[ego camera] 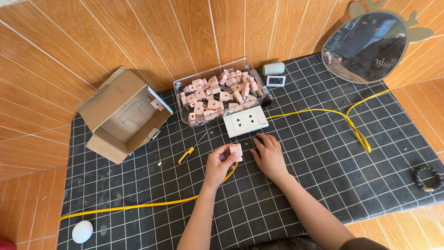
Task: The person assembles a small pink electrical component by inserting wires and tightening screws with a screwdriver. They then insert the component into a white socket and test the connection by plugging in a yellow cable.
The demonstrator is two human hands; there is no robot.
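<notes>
We see a matt black mat [323, 153] with a pale grid, soft-looking like rubber or felt, over glossy orange-brown wall and floor tiles [138, 32]. At twelve o'clock from our hands a clear, shiny plastic bin [185, 88] holds matt pink plastic parts [217, 92]; our left hand [219, 164] pinches one such pink plastic block [236, 150]. The white socket plate [245, 121] is smooth, slightly glossy plastic. At ten o'clock the box [120, 115] is rough, dull brown cardboard. The yellow cable [323, 111] has a smooth plastic sheath. At one o'clock the mirror [365, 46] is glossy glass. At four o'clock a bracelet [426, 178] has dark, faintly shiny beads
</notes>
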